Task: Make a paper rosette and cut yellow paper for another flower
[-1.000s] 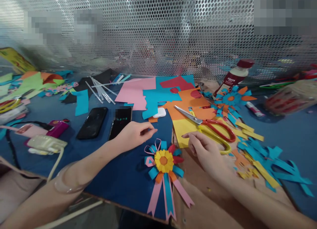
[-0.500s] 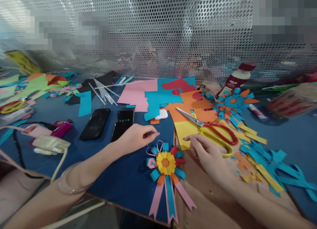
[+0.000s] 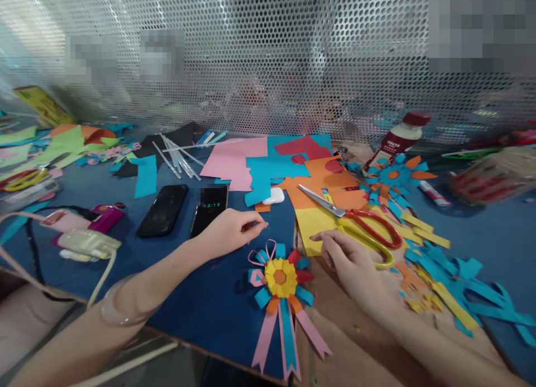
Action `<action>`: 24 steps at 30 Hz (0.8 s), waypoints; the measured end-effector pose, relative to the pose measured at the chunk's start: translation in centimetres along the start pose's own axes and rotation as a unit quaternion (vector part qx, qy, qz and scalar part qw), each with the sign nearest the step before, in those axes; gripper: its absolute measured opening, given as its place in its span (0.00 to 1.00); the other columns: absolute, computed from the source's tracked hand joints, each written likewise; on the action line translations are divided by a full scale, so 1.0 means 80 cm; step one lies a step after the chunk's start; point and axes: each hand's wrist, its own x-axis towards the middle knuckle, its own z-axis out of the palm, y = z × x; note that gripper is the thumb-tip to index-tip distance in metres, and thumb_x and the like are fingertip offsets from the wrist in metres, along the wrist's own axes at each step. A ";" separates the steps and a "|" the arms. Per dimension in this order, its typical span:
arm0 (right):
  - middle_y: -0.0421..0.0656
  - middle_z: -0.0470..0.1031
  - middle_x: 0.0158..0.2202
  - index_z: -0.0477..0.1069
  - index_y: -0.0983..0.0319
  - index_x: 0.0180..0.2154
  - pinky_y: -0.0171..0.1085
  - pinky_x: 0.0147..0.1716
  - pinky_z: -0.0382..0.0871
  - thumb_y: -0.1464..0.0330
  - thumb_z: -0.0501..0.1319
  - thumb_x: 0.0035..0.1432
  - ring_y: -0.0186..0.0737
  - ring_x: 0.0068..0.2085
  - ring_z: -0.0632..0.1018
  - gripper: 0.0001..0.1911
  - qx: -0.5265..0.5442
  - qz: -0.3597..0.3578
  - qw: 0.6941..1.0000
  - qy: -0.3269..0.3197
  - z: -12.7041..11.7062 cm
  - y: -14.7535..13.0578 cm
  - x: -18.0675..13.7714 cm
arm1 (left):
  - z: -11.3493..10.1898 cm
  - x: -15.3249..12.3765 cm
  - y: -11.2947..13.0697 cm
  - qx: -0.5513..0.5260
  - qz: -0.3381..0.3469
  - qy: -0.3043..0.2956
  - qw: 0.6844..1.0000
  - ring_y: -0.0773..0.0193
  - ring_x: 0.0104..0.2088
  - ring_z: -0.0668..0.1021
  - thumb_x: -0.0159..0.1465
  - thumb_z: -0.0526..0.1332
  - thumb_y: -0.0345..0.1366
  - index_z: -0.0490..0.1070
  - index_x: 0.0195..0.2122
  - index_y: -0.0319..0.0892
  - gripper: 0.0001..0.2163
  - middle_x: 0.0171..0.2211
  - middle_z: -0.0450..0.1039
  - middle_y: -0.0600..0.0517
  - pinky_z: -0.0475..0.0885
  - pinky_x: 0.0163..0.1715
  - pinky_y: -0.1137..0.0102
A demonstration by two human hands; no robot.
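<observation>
The paper rosette (image 3: 280, 276) lay flat on the blue worktop (image 3: 196, 303) near its front edge. Its yellow folded centre faced up, with pink, blue and red loops around it and three ribbon tails running toward six o'clock.

From the head camera, the left hand (image 3: 230, 230) rested at about eleven o'clock of the rosette. Its fingers (image 3: 258, 226) were drawn into a pinch, thumb against forefinger, just clear of the pink loop. Whether some scrap sat between them I could not tell. The right hand (image 3: 349, 261) lay at about three o'clock, palm down and fingers loosely spread, gripping nothing. Its fingertips were on the yellow sheet (image 3: 310, 222), and the scissors (image 3: 362, 226) were just beyond it at one o'clock. Two phones (image 3: 163, 209) lay well off at ten o'clock.

To my eye the loops were being tidied. That would go best with a light pinch, so the thin paper did not crease. The flat hand could steady the rosette by its edge rather than its folded centre. The open blades were close enough to keep in mind.
</observation>
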 end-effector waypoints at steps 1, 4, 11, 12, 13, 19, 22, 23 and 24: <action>0.33 0.53 0.17 0.67 0.61 0.35 0.32 0.17 0.49 0.56 0.52 0.61 0.30 0.18 0.57 0.16 0.002 0.001 1.000 -0.001 0.000 0.000 0.000 | 0.000 0.000 0.000 -0.006 -0.001 0.000 1.000 0.71 0.20 0.71 0.65 0.52 0.43 0.74 0.36 0.40 0.15 0.21 0.72 0.52 0.64 0.23 0.75; 0.33 0.53 0.17 0.67 0.61 0.36 0.32 0.17 0.48 0.55 0.51 0.61 0.30 0.18 0.56 0.16 0.001 0.004 1.000 -0.007 -0.001 0.003 0.000 | 0.003 0.000 0.003 -0.039 -0.014 -0.011 0.999 0.72 0.18 0.70 0.64 0.53 0.44 0.74 0.36 0.40 0.15 0.18 0.71 0.53 0.64 0.22 0.75; 0.33 0.54 0.17 0.68 0.61 0.36 0.32 0.18 0.49 0.56 0.51 0.61 0.31 0.19 0.57 0.16 -0.028 0.002 1.000 0.000 -0.003 0.004 -0.001 | 0.004 0.002 0.006 -0.132 -0.088 -0.071 0.985 0.72 0.13 0.68 0.59 0.59 0.48 0.74 0.33 0.40 0.15 0.14 0.63 0.57 0.61 0.17 0.76; 0.33 0.54 0.17 0.68 0.61 0.36 0.32 0.18 0.49 0.56 0.51 0.61 0.31 0.19 0.57 0.16 -0.032 0.001 0.999 0.002 -0.003 0.003 -0.001 | 0.004 0.003 0.006 -0.138 -0.093 -0.078 0.983 0.72 0.13 0.68 0.58 0.60 0.48 0.75 0.33 0.40 0.15 0.13 0.63 0.57 0.61 0.17 0.75; 0.33 0.54 0.17 0.68 0.61 0.36 0.33 0.18 0.49 0.56 0.51 0.61 0.31 0.19 0.57 0.16 -0.035 0.001 0.999 0.001 -0.002 0.003 0.000 | 0.004 0.003 0.006 -0.142 -0.097 -0.085 0.981 0.72 0.13 0.68 0.57 0.60 0.49 0.75 0.32 0.40 0.16 0.13 0.62 0.57 0.61 0.17 0.75; 0.33 0.54 0.17 0.68 0.62 0.36 0.33 0.19 0.49 0.56 0.51 0.61 0.32 0.19 0.57 0.16 -0.039 -0.004 0.999 0.002 -0.001 0.001 0.001 | 0.004 0.005 0.006 -0.160 -0.105 -0.094 0.977 0.71 0.14 0.68 0.56 0.62 0.49 0.75 0.34 0.40 0.16 0.12 0.59 0.59 0.61 0.18 0.74; 0.34 0.55 0.17 0.68 0.62 0.36 0.34 0.19 0.49 0.56 0.51 0.61 0.32 0.19 0.57 0.17 -0.047 0.000 0.999 0.000 -0.002 -0.002 -0.001 | 0.005 0.004 0.005 -0.160 -0.104 -0.097 0.977 0.71 0.13 0.67 0.56 0.61 0.49 0.75 0.33 0.40 0.16 0.13 0.60 0.58 0.60 0.17 0.74; 0.34 0.55 0.17 0.68 0.62 0.36 0.34 0.19 0.50 0.56 0.51 0.61 0.32 0.20 0.58 0.17 -0.048 0.002 0.999 -0.001 -0.002 -0.003 -0.001 | 0.006 0.004 0.005 -0.160 -0.103 -0.098 0.977 0.71 0.13 0.67 0.56 0.61 0.50 0.74 0.33 0.40 0.16 0.13 0.60 0.58 0.60 0.16 0.75; 0.34 0.55 0.17 0.68 0.62 0.36 0.34 0.19 0.50 0.56 0.51 0.61 0.32 0.20 0.58 0.17 -0.049 0.003 0.999 -0.002 -0.002 -0.004 -0.002 | 0.006 0.004 0.004 -0.160 -0.102 -0.099 0.977 0.71 0.13 0.67 0.56 0.61 0.50 0.74 0.32 0.40 0.16 0.13 0.61 0.58 0.60 0.16 0.75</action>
